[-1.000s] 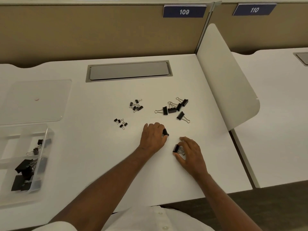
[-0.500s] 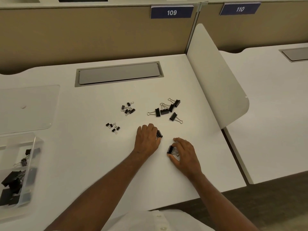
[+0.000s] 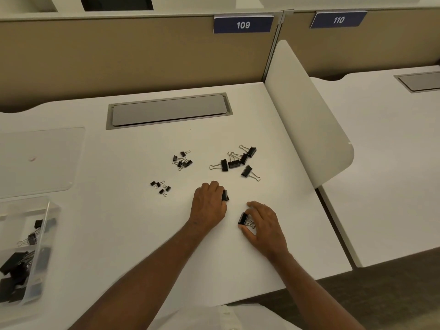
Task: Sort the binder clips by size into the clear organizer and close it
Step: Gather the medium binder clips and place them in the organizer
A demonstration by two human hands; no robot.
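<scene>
- While both hands rest on the white counter (image 3: 123,234), the left hand (image 3: 209,206) lies knuckles up with its fingers curled over a black clip (image 3: 225,195) that pokes out at its right edge.
- Just right and nearer, the right hand (image 3: 264,222) pinches another black clip (image 3: 243,219) between thumb and fingertips, its wire handles pointing into the palm.
- Beyond the hands, a cluster of medium clips (image 3: 235,160) lies loose on the counter, some touching each other.
- Left of that cluster sits a group of small clips (image 3: 182,160), and nearer left a second little group (image 3: 160,186).
- At the near left edge stands the clear organizer (image 3: 35,270), open, with black clips in its compartments; larger ones fill the nearest one.
- Its clear lid (image 3: 40,160) lies flat on the counter just beyond it.
- A grey hatch (image 3: 169,110) is set into the far counter, under a sign (image 3: 242,25) reading 109.
</scene>
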